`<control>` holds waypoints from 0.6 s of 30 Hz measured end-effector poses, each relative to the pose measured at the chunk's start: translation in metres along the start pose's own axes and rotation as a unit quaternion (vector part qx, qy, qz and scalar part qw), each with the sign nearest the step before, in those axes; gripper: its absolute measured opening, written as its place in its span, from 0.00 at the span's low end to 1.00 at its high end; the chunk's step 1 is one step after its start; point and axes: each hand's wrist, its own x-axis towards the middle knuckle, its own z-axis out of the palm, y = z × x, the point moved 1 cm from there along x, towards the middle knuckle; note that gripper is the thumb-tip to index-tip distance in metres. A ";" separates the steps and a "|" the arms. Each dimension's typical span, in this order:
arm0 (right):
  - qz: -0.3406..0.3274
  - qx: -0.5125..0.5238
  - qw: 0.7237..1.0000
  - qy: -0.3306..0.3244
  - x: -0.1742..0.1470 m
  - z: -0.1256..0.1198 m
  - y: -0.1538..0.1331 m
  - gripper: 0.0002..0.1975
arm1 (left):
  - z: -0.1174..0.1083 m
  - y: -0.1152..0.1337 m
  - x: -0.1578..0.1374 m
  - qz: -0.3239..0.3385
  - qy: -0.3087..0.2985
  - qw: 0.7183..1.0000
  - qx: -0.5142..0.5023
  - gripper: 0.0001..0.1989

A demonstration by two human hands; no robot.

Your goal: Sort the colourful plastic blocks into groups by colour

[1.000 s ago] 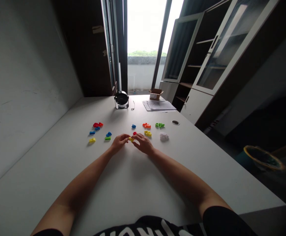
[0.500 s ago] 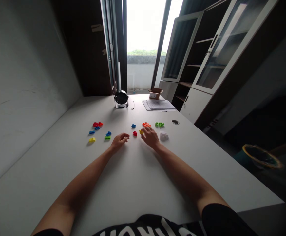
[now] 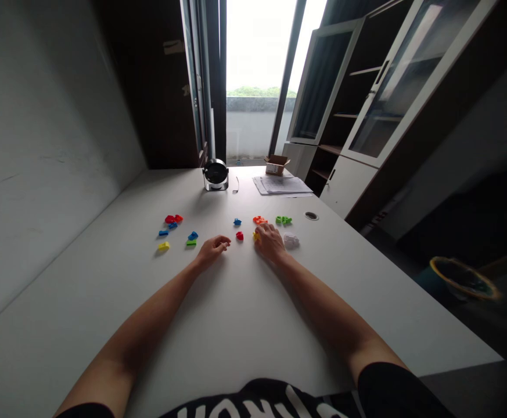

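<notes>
My right hand (image 3: 271, 242) has its fingers closed on a small yellow plastic piece (image 3: 256, 236) at the table surface. My left hand (image 3: 212, 249) rests on the table with loosely curled fingers apart and nothing visible in them. Between the hands lies a small red piece (image 3: 240, 235), with a blue piece (image 3: 237, 222) behind it. Orange pieces (image 3: 260, 220) sit just beyond my right fingers. To the right of that hand are green pieces (image 3: 283, 220) and a clear whitish cluster (image 3: 291, 240).
On the left lie red pieces (image 3: 173, 219), a yellow piece (image 3: 163, 247), a blue piece (image 3: 193, 235) and a green piece (image 3: 191, 243). Farther back stand a round black fan-like device (image 3: 215, 174), papers (image 3: 283, 185) and an open cardboard box (image 3: 276, 165). A round cable hole (image 3: 311, 216) is at the right.
My right hand has moved slightly right and down with the yellow piece, which is now at the table surface. My left hand stays where it was.
</notes>
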 end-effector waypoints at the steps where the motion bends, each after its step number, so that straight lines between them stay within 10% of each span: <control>1: 0.005 -0.001 1.000 -0.003 0.000 -0.001 0.000 0.15 | 0.000 -0.001 0.000 0.001 0.001 1.000 -0.001 0.13; 18: 0.054 0.074 0.996 0.000 -0.001 -0.001 -0.003 0.15 | -0.002 0.001 -0.001 -0.006 -0.003 1.000 0.020 0.13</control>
